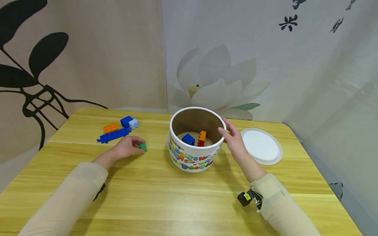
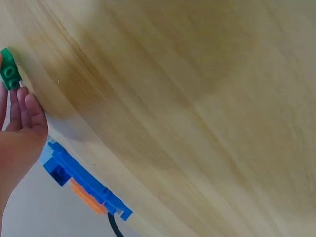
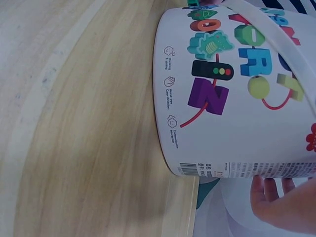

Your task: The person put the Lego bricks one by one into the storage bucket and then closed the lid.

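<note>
My left hand pinches a small green toy block between thumb and fingers, low over the table. In the left wrist view, the green block shows its round studs at the fingertips. A white bucket with colourful printed letters stands upright at the table's middle. On its right side, my right hand grips the rim. Inside the bucket lie a blue block, an orange block and a red block.
Left of the bucket lie a long blue piece, an orange block, a blue block and a light blue block. A round white lid rests right of the bucket. A printed curtain hangs behind the table.
</note>
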`<state>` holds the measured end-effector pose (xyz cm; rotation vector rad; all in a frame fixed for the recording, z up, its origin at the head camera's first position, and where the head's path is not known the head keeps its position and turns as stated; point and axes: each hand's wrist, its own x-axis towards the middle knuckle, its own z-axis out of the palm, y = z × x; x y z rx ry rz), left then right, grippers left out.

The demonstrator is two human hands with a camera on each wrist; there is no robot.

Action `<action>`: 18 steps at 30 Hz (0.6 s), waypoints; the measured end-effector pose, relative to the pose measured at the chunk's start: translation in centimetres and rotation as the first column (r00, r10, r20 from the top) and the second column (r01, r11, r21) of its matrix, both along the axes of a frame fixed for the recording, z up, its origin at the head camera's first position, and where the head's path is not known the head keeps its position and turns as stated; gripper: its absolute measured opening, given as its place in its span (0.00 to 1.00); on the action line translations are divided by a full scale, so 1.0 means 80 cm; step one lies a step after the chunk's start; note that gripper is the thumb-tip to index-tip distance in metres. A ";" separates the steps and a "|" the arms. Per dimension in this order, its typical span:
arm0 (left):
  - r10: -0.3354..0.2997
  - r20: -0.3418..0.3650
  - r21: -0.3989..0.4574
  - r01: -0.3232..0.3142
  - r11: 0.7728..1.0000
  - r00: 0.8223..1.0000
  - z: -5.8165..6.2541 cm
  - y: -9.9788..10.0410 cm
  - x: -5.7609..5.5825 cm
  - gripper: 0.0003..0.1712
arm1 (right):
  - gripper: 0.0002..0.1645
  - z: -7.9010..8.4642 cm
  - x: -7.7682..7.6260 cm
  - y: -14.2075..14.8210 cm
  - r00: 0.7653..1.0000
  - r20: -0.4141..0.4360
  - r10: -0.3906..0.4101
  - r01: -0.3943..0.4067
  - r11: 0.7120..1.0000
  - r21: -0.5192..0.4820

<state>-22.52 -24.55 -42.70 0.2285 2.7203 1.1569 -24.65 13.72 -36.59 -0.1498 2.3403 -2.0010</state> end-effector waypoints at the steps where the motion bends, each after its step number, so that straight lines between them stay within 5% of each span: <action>1: -0.004 0.004 0.000 0.004 1.000 1.000 0.001 0.001 0.000 0.24 | 0.31 0.000 0.000 0.000 1.000 -0.001 0.000 0.000 1.000 0.000; 9: -0.040 0.005 0.049 0.040 0.998 0.999 0.011 0.003 0.000 0.25 | 0.31 -0.001 0.000 0.001 1.000 -0.006 0.005 -0.005 1.000 0.000; 18: -0.002 0.007 0.076 0.002 0.997 1.000 0.044 0.001 -0.006 0.28 | 0.32 -0.001 0.001 0.001 1.000 -0.001 0.004 -0.004 1.000 0.003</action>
